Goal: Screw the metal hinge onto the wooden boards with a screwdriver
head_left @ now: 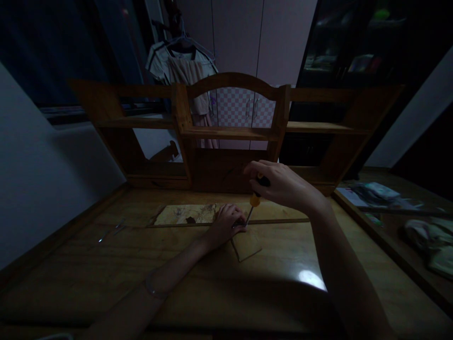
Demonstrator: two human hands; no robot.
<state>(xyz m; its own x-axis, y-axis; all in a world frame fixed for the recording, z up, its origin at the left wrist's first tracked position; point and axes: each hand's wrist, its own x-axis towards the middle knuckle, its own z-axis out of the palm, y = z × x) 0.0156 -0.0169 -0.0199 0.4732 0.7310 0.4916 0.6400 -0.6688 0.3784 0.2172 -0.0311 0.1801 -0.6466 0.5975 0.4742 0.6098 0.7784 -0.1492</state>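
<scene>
My right hand is wrapped round the black and yellow handle of a screwdriver, which points down and slightly left. Its metal shaft ends beside the fingertips of my left hand. Those left fingers are curled together around a small dark item at the screwdriver's tip, too hidden to name. Just below them a small square wooden piece lies on the wooden desk, partly covered by the left hand. Behind both hands runs a long narrow board with a worn, patchy pale surface.
A wooden shelf unit stands along the desk's back edge. Small shiny metal items lie at the left. Beyond the desk's raised right edge are papers and a crumpled cloth-like heap. Clothes hang behind the shelf.
</scene>
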